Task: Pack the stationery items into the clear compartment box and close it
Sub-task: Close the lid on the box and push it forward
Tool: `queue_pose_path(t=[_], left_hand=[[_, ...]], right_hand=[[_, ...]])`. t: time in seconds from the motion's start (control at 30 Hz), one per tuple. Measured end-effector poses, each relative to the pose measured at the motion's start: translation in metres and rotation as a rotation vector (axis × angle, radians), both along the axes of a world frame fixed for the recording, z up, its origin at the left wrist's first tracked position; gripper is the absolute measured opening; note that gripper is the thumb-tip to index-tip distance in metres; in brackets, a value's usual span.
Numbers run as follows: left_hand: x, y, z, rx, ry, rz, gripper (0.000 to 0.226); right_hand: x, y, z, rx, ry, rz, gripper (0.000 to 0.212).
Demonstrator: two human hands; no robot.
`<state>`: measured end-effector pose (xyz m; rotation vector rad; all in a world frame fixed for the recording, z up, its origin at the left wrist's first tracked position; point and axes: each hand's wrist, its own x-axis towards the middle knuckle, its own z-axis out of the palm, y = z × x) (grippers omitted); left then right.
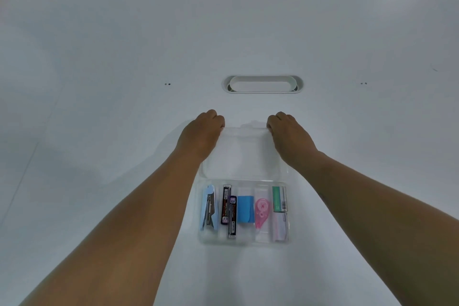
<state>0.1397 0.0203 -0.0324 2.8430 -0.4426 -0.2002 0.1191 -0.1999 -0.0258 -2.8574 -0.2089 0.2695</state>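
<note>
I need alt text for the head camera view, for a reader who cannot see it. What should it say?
Both hands, left hand and right hand, grip the far corners of the open lid of a clear compartment box on a white table. The compartments hold a stapler, lead cases, a blue eraser, pink correction tape and small packs.

A single head-worn camera looks forward and steeply down over a white table. It sits close: both forearms stretch from the lower corners toward the middle, wide-angle bending the edges, the table's far edge at top.
</note>
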Motion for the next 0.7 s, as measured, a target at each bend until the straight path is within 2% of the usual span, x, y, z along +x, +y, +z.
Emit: queue_pose_path(t=[0.17, 0.3, 0.43, 0.53, 0.7], left_hand=[[-0.005, 0.004, 0.033, -0.045, 0.008, 0.047, 0.013], [-0.021, 0.009, 0.048, -0.129, 0.004, 0.079, 0.016], [-0.063, 0.018, 0.066, -0.171, -0.086, -0.020, 0.026], [-0.100, 0.024, 0.065, -0.188, -0.135, -0.092, 0.030], [-0.152, 0.036, 0.044, -0.172, -0.096, -0.110, 0.036]], right_hand=[[-0.007, -0.002, 0.024, 0.045, -0.085, -0.005, 0.021], [-0.019, -0.004, 0.037, 0.106, -0.183, 0.039, 0.027], [-0.060, -0.003, 0.056, 0.083, -0.304, 0.123, 0.028], [-0.097, 0.003, 0.057, 0.036, -0.340, 0.202, 0.028], [-0.151, 0.008, 0.041, 0.056, -0.349, 0.241, 0.031]])
